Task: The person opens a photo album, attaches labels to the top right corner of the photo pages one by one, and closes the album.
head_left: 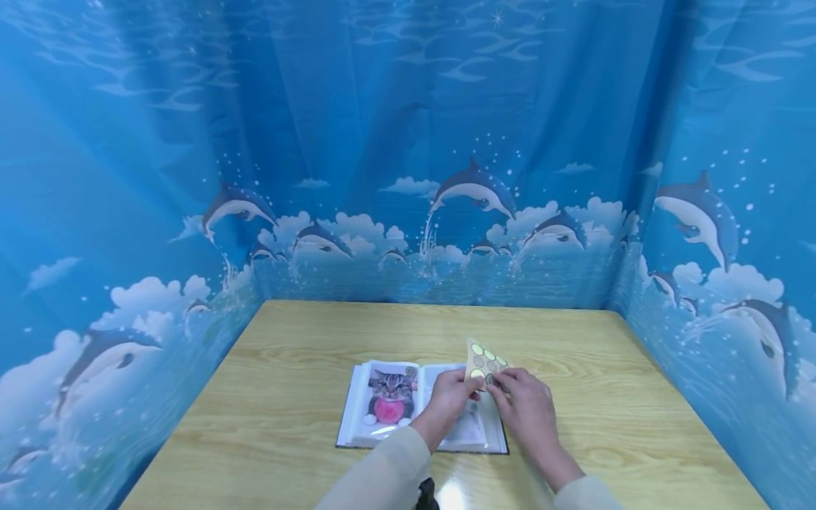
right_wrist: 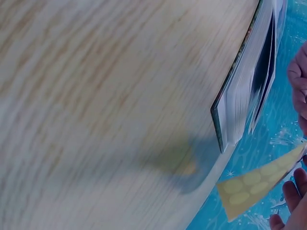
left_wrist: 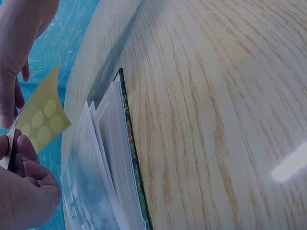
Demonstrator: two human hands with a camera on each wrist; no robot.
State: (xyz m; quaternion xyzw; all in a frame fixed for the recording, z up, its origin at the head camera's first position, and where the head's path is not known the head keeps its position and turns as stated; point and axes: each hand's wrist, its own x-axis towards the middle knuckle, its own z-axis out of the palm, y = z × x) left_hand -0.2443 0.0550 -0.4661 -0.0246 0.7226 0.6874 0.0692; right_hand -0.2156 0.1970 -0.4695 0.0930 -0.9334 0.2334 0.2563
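Note:
A sheet of round stickers (head_left: 482,363) is held up above the right page of an open photo album (head_left: 358,414). My left hand (head_left: 448,401) pinches its lower left edge between thumb and fingers. On the other side my right hand (head_left: 528,411) has its thumb and index fingertips pinched at the sheet's lower right part, by a dark round sticker. Whether that sticker is lifted from the backing is hidden by the fingers. The left wrist view shows the yellowish sheet (left_wrist: 45,117) bent, with pale circles on it.
The album's left page carries a picture of a cat (head_left: 391,397) with a pink ball, and a small grey round sticker (head_left: 411,370) near its top corner. Beneath lies a wooden table (head_left: 287,397). A blue dolphin-print curtain (head_left: 357,142) surrounds the table's back and sides.

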